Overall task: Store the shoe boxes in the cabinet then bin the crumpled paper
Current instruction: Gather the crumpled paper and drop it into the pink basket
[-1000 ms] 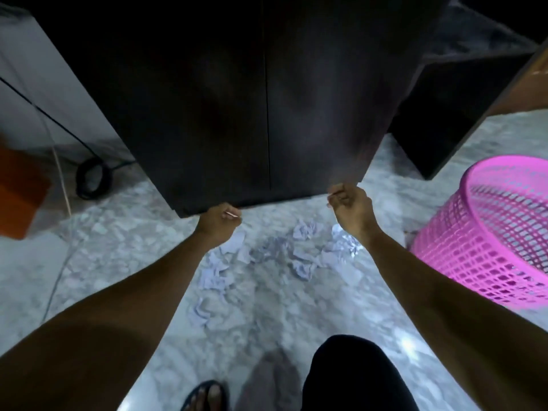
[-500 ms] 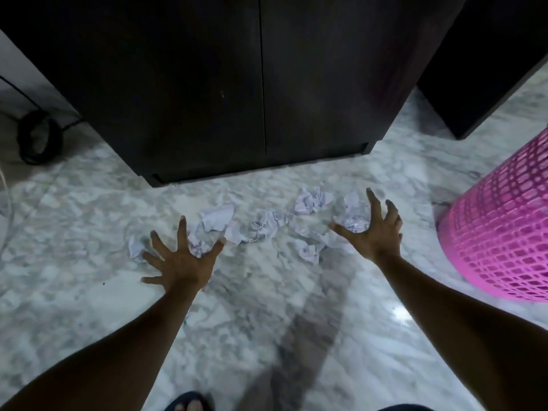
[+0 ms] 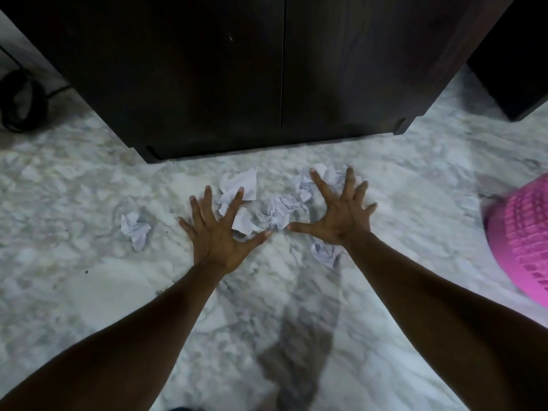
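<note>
both hands, left hand (image 3: 218,232) and right hand (image 3: 338,216), splayed empty over scattered crumpled white paper scraps (image 3: 278,213); the outlying lone crumpled scrap (image 3: 135,229) risks being missed.

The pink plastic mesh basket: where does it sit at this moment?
In the head view the pink plastic mesh basket stands on the marble floor at the right edge, partly cut off, right of the spread right hand.

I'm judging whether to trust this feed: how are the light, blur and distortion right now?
Head view: dim; cabinet nearly black; pink basket motion-smeared at the right edge; paper and both hands, left, right, fairly sharp; dark shadow on the floor; wide-angle bend at edges.
</note>
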### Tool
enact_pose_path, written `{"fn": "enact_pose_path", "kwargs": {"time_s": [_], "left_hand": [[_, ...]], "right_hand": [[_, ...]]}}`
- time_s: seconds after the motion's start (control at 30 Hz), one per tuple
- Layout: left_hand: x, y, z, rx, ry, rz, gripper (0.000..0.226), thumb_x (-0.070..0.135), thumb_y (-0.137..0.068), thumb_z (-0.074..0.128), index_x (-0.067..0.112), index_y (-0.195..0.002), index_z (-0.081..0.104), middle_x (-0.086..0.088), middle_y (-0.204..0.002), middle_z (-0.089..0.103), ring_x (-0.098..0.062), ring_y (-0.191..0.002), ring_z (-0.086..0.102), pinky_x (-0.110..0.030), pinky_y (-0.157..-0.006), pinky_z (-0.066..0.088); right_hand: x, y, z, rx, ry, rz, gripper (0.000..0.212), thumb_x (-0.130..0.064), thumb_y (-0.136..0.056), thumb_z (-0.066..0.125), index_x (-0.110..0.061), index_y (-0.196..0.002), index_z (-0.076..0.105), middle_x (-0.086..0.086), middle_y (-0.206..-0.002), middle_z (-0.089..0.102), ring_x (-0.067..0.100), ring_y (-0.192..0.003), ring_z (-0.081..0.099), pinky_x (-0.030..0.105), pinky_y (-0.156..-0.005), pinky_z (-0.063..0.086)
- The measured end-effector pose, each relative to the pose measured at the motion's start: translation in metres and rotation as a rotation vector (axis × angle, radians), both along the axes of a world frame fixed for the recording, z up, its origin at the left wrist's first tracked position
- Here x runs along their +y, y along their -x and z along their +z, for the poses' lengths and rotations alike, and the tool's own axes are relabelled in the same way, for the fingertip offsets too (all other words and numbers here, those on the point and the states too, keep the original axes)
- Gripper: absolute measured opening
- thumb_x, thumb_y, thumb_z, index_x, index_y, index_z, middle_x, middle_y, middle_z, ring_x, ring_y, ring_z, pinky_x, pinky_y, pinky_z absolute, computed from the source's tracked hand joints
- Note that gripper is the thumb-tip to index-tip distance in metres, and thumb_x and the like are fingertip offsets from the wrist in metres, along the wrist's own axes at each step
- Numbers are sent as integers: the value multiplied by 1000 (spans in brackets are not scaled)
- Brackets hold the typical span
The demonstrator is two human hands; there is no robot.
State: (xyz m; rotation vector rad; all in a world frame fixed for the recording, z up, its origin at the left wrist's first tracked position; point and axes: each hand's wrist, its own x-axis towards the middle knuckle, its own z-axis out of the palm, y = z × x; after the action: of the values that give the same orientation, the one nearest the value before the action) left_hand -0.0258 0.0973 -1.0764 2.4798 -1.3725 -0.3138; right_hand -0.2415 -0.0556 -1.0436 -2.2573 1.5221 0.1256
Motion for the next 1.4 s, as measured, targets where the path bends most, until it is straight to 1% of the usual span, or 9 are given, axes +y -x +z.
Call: {"fn": "enact_pose_path", "kwargs": {"time_s": [0.13,0.23,0.33,0.5,0.7,0.97,1.1,1.27,1.4], "left_hand": [[-1,0,-10,-95,54,-96,99,98,-70,46,54,-156,25,-6,-173,8,-30,-161,-1,-66,-124,1],[4,-2,-20,-112,193,-171,86,89,-75,54,42,-147,51,-7,-164,36,-29,-156,25,-59,-124,20],[3,-4,-23,-104,305,-176,65,73,-84,61,30,-133,64,-9,-147,54,-31,-139,47,-49,-111,39],[7,-1,-21,-179,298,-110,36,51,-82,62,21,-101,66,-4,-116,60,-29,-103,53,-38,-82,39],[31,-27,4,-204,518,180,21,39,-88,62,22,-99,69,2,-113,66,-26,-107,56,-45,-94,41],[69,-107,4,-212,236,395,44,51,-94,58,35,-136,57,7,-151,48,-35,-150,32,-67,-117,21],[86,-105,-12,-66,195,215,57,70,-97,37,33,-137,56,2,-149,50,-35,-145,40,-61,-113,34],[96,-71,10,220,209,106,86,90,-84,33,37,-150,46,6,-165,30,-25,-160,9,-54,-125,5],[124,-48,12,141,179,-77,114,94,-70,51,31,-162,26,0,-173,8,-28,-161,-6,-59,-124,3]], "right_hand": [[9,-24,-13,39,84,148,123,-109,-49,31,-59,-154,-11,14,-169,-22,52,-153,-15,79,-116,6],[26,-30,-25,-74,215,226,108,-104,-63,21,-50,-156,24,18,-169,14,47,-154,11,70,-119,17],[36,-35,-34,-183,345,221,84,-89,-76,43,-38,-141,53,18,-152,42,40,-142,36,58,-111,36],[39,-38,-42,-133,409,225,64,-68,-80,63,-31,-133,57,16,-142,46,37,-129,44,49,-99,39],[43,-45,-43,-150,422,205,60,-60,-80,61,-31,-133,58,17,-140,45,38,-128,44,50,-99,39],[42,-45,-47,-158,445,202,62,-62,-79,61,-31,-133,59,16,-139,47,39,-126,45,50,-98,37],[43,-47,-45,-179,463,183,55,-60,-83,58,-32,-130,61,14,-138,48,39,-125,46,49,-97,38],[42,-48,-43,-183,447,188,52,-60,-84,60,-34,-129,58,13,-138,47,37,-125,45,49,-99,36],[41,-46,-43,-185,459,194,51,-60,-85,62,-34,-129,59,12,-137,48,37,-123,46,48,-98,36]]}}
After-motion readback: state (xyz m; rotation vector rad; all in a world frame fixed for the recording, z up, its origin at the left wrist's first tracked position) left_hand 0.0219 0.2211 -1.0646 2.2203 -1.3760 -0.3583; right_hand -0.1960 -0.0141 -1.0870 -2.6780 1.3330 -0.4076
